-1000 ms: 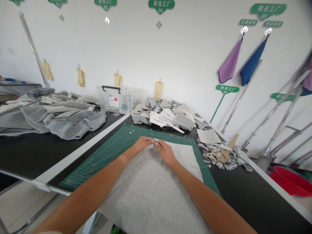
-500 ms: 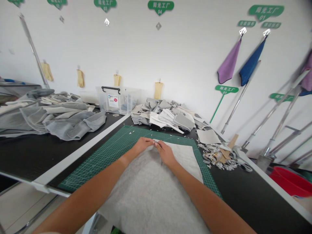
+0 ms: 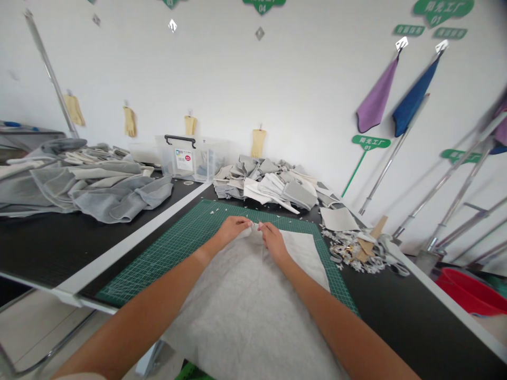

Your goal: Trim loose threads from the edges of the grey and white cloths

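Observation:
A large pale grey cloth (image 3: 253,311) spreads from the cutting mat toward me and hangs over the near side. My left hand (image 3: 234,229) pinches its raised far edge between thumb and fingers. Just right of it, a small gap away, my right hand (image 3: 272,237) is closed, thumb against fingers. Something thin shows at its fingertips, too small to name. Beneath the cloth lies the green cutting mat (image 3: 186,232), with small white scraps scattered near its far edge.
Piles of grey cloth lie at left (image 3: 114,195) and behind the mat (image 3: 269,184). A clear plastic box (image 3: 184,161) stands between them. Scraps and trimmings (image 3: 352,253) are heaped at right. Beyond the table's right edge are a red bucket (image 3: 467,290) and leaning poles.
My hands have moved slightly apart, the right one shifting right and the left one left. The view has tilted down a little. The cloth stays pinched in my left hand.

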`<state>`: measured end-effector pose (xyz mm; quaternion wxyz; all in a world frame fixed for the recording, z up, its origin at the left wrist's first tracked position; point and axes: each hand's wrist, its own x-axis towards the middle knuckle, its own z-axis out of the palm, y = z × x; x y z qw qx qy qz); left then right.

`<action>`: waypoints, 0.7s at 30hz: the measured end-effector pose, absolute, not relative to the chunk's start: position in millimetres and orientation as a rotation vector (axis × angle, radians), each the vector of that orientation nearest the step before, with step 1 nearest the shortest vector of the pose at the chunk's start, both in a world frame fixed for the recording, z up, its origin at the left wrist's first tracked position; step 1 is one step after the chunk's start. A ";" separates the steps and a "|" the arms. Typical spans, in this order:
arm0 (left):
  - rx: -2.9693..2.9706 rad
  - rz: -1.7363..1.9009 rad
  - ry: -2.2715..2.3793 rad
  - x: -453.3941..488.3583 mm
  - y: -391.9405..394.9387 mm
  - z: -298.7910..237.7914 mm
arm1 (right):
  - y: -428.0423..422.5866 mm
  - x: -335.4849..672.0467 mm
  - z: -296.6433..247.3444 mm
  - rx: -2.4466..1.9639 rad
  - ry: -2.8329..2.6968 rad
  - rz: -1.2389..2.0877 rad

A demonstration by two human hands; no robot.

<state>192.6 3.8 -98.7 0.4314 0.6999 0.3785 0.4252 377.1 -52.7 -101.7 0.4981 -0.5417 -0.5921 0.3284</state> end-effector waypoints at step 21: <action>1.536 1.283 1.161 104.6 35.5 -63.4 | -43.8 521.9 -98.1 -2.001 -1.427 0.214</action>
